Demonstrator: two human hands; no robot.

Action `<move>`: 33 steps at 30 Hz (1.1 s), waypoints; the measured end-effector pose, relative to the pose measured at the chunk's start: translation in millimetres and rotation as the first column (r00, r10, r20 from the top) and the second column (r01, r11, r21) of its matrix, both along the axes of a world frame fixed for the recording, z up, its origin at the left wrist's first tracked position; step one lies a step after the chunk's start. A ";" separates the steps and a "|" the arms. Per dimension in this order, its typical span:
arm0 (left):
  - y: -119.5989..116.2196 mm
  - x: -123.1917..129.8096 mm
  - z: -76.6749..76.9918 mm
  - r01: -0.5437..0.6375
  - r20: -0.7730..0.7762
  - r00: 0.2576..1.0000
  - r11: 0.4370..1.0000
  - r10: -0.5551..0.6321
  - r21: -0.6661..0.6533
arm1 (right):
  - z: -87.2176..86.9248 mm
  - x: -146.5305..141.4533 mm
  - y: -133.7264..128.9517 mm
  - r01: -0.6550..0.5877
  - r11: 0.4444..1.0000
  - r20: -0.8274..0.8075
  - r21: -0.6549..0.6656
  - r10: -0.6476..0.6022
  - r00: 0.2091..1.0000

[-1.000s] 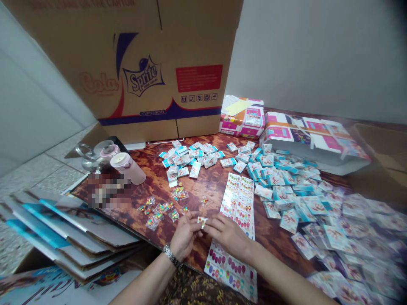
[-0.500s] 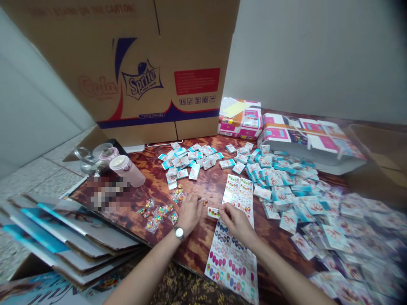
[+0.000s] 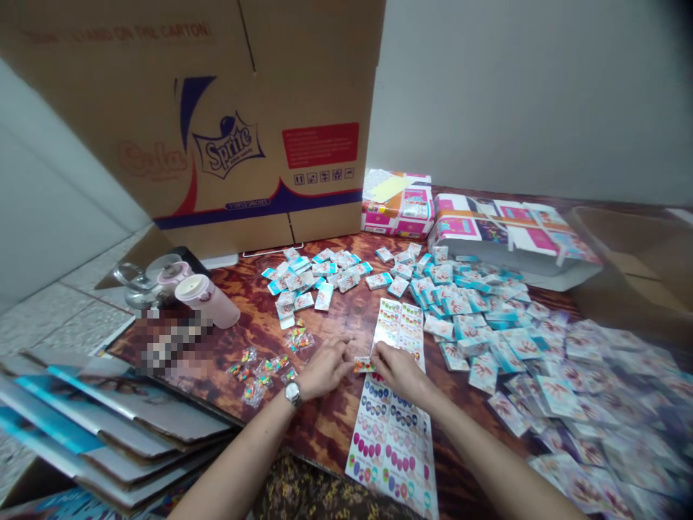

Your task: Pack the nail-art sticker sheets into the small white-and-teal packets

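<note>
Now, a small strip (image 3: 364, 365) with bright spots on it sits between the two hands. The right hand (image 3: 403, 375) has its thumb and fingers pinched together on the strip's right end, so that end is hidden. The left hand (image 3: 325, 372) is on the other side, with its fingers bent and their tips right by the strip's left end. I can't tell if those tips touch it or how wide they are apart. A shiny watch (image 3: 293, 393) is on the left wrist.

Under the strip and the right hand is a long sheet (image 3: 393, 462), full of rows of colored ovals. The right hand and arm cover some of it. To the left of the left hand lie some small clear bags (image 3: 265, 372) with bright bits inside. The hand hides part of the nearest one.

Past the hands, a heap of little white and blue boxes (image 3: 314, 278) lies on the brown table (image 3: 319, 433). A bigger pile of boxes (image 3: 465, 303) lies to the right of the long sheet, and flat packets (image 3: 590, 412) spread out beside it, close to the right arm. Those look blurry.

Farther back, a huge brown carton (image 3: 232, 173) stands up like a wall. Two pink and white packages, one small (image 3: 398, 209) and one long (image 3: 503, 227), lie next to it. A pink cup (image 3: 216, 303) stands on the left, and flat cardboard (image 3: 135, 419) is stacked near the left arm.
</note>
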State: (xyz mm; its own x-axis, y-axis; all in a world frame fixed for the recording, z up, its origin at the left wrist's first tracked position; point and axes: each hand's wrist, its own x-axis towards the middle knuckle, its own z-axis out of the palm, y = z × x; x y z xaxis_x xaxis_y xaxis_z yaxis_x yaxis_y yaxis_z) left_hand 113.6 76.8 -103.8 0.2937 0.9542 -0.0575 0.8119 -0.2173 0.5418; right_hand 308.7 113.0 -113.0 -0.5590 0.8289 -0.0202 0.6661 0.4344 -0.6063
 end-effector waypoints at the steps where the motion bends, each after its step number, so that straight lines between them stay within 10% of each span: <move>1: -1.7 0.2 2.8 0.039 0.011 0.999 0.999 -0.038 -0.014 | 2.3 -1.7 0.2 -0.033 0.999 -0.003 -0.016 0.033 0.999; 12: -5.9 10.7 4.7 0.059 -0.034 0.998 0.998 -0.060 -0.029 | 11.3 -2.1 -4.6 -0.095 0.980 -0.166 -0.172 0.066 0.984; 24: 94.5 -24.2 -10.4 -0.351 -0.214 0.896 0.916 0.389 0.197 | 21.4 -1.6 -3.3 0.034 0.995 -0.193 -0.098 -0.052 0.980; 33: 41.7 -10.2 4.3 -0.210 -0.048 0.974 0.958 0.223 0.197 | 28.4 11.4 6.8 0.037 0.962 -0.418 -0.269 -0.151 0.896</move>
State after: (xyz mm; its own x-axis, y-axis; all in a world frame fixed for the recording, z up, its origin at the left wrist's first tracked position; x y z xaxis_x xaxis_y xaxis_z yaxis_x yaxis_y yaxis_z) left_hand 103.4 118.4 -99.4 0.0807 0.9898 0.1176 0.8847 -0.1255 0.4490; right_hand 320.1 119.8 -84.6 -0.4791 0.8777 -0.0068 0.3436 0.1804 -0.9216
